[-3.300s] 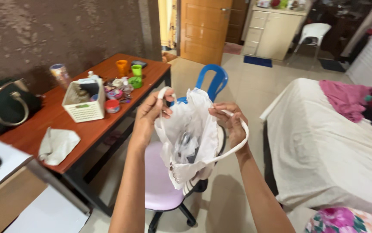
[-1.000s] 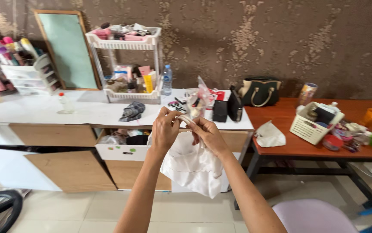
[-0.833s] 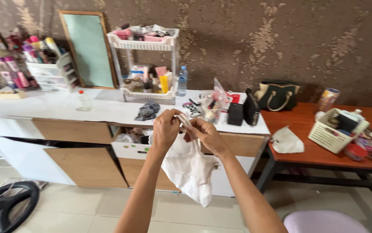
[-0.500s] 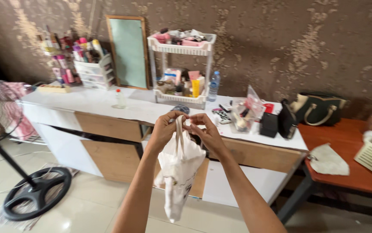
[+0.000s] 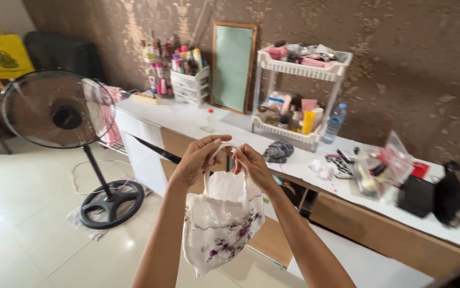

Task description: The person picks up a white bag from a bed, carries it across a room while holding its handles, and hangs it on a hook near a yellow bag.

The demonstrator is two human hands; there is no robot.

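- Since half a second ago my view has swung leftward along the counter: a standing fan now fills the far left, well apart from my left hand, and the handbag end of the counter has slid to the right edge.
- The white cloth bag with purple flowers hangs lower and rounder than before, its body bunched below both hands instead of dangling long; I judge the mouth is being gathered shut, though motion blur keeps me from being sure.
- My left hand is clenched on the bag's white handle, fingers curled over the loop.
- My right hand, just beside the left, pinches the same handle and the bag's upper edge.
- Beyond the hands runs the white counter, with a small bottle above the left hand and a leaning mirror behind it.
- Up and right of the right hand stand a white two-tier rack, a water bottle and a dark folded cloth.
- Nothing lies between the hands and the bag; the counter edge sits close behind it.
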